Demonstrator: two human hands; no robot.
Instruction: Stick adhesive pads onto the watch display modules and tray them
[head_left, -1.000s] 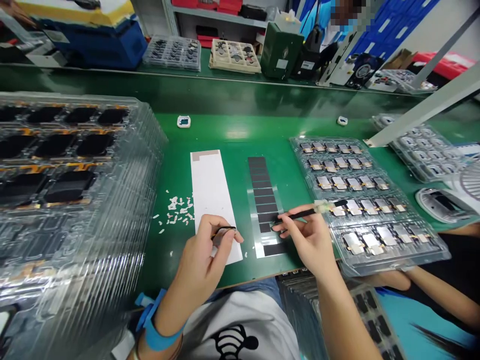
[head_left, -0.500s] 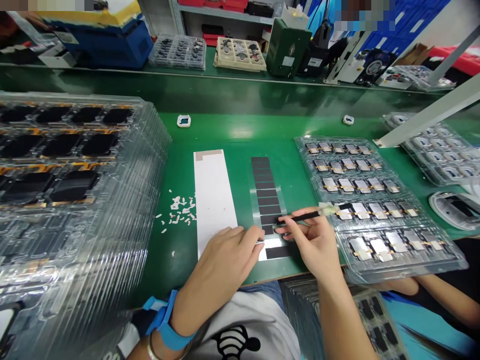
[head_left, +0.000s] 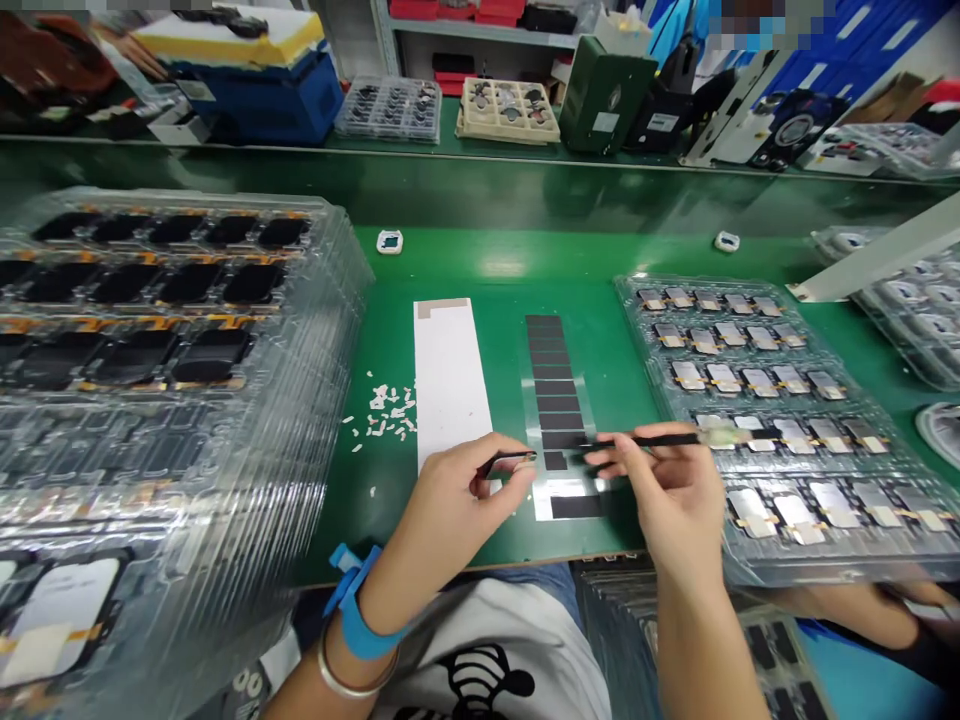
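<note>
My left hand [head_left: 469,500] is closed in a pinch beside the lower end of the strip, on a thin dark-edged piece [head_left: 504,457] seen nearly edge-on. My right hand [head_left: 667,490] grips a slim black pointed tool [head_left: 664,440], with pale tape wrapped round it farther back. Its fine tip points left, over the lower part of a clear strip of black rectangular stickers [head_left: 553,388]. Near the bottom of that strip one black patch is smaller than the others. A white sheet [head_left: 450,380] lies left of the strip, partly behind my left hand.
Small white scraps [head_left: 390,410] lie left of the sheet. A tall stack of clear trays [head_left: 330,300] with dark screens stands at left. At right is a clear tray [head_left: 637,350] of silvery modules. Shelf boxes stand behind; another person's arm [head_left: 862,610] shows lower right.
My left hand has drawn back slightly from the strip and turned, showing the dark piece in its fingers. The right-hand tool's tip now shows over the stickers. The whole view has shifted.
</note>
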